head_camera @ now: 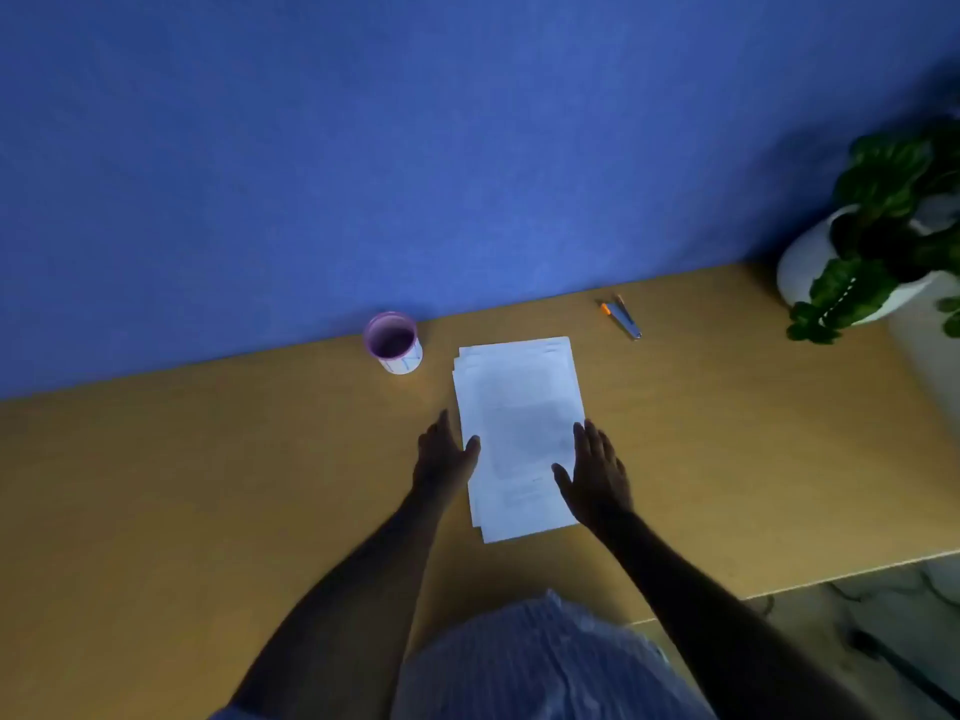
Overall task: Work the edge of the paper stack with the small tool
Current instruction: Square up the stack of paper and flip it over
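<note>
A loose stack of white paper sheets [519,428] lies on the wooden desk [208,459], its sheets slightly fanned out of line. My left hand [444,454] rests flat against the stack's left edge, thumb touching the paper. My right hand [597,472] lies flat on the stack's right edge, fingers spread, thumb on the top sheet. Neither hand holds anything. The small tool [621,315], a slim metal piece with an orange tip, lies on the desk behind and to the right of the stack, away from both hands.
A purple-rimmed cup [393,343] stands just left of the stack's far end, close to the blue wall [415,148]. A potted plant in a white pot [872,241] occupies the far right corner. The desk's front edge runs at lower right.
</note>
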Available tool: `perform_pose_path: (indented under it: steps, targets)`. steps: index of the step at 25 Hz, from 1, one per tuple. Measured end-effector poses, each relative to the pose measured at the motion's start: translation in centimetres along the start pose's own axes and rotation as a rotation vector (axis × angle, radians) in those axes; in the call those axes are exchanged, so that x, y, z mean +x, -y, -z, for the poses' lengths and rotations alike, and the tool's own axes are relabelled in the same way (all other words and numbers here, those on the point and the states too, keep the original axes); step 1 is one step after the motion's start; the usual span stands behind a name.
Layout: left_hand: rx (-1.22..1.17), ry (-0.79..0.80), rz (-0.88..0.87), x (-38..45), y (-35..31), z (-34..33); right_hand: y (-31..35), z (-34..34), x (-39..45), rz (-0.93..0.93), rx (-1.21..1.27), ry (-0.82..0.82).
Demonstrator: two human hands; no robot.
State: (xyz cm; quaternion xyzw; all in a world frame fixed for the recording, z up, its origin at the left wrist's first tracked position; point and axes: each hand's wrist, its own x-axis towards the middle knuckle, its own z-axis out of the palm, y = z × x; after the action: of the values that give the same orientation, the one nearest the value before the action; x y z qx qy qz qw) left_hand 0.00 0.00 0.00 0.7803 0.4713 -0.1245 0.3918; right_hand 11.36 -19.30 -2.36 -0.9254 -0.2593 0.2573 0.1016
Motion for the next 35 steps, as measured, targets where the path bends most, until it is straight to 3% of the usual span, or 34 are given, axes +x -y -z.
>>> perform_pose_path:
  steps: [5,10,14,18,22,26,28,32,35]
  targets:
    - [-0.429,-0.030,0.201,2.7,-1.5,-0.3,-0.5,-2.0,-0.2,-0.023,-0.080,0.090]
    - [-0.844,0.089,0.390,4.2,-0.9,-0.1,-1.4,-2.8,-0.4,0.015,-0.104,0.096]
    - [-0.711,0.158,0.352,4.9,0.7,-0.2,-2.0,-2.9,-0.5,0.043,-0.079,0.093]
    - [-0.544,0.125,0.258,3.9,1.2,-1.1,-2.3,-2.3,-0.5,0.058,0.059,0.076]
    - [-0.624,0.103,0.257,2.8,1.6,-1.6,-3.2,-1.8,-0.8,0.016,0.302,-0.018]
    - [-0.713,0.092,0.227,2.0,1.5,-1.1,-3.3,-0.3,0.0,-0.278,0.738,-0.176]
    - [-0.760,0.112,0.221,1.6,1.5,-0.7,-3.0,0.5,0.7,-0.358,0.837,-0.192]
    - [-0.778,0.231,0.114,-0.1,0.4,0.2,1.6,2.0,1.1,-0.127,0.852,-0.166]
    - [-0.757,0.350,-0.088,-1.6,-0.9,1.0,6.3,2.9,0.9,-0.002,0.809,-0.127]
